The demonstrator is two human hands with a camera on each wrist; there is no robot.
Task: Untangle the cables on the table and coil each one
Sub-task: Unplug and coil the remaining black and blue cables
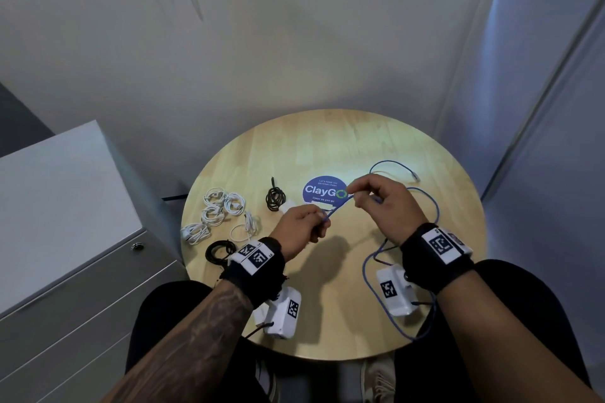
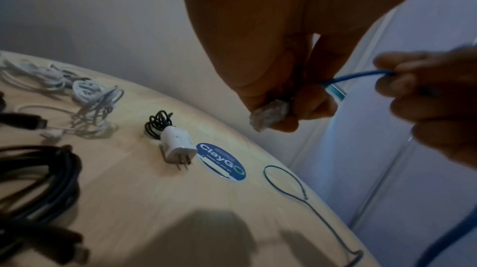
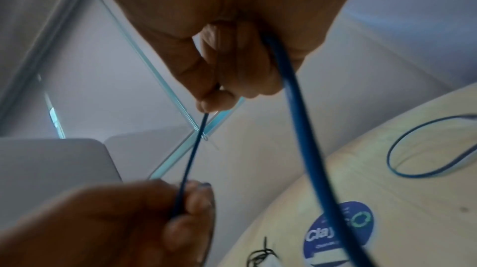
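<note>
Head view: my left hand (image 1: pixel 302 227) and right hand (image 1: pixel 381 203) each pinch the blue cable (image 1: pixel 337 206) above the tabletop (image 1: pixel 327 147); the rest trails loose, thin and limp. Left wrist view alone shows the clear plug (image 2: pixel 269 112) gripped in my fingers, the stiff spot to hold. Right wrist view shows slack (image 3: pixel 304 128) hanging from my palm.

Blue cable (image 1: pixel 366 271) runs hidden under right wrist
</note>
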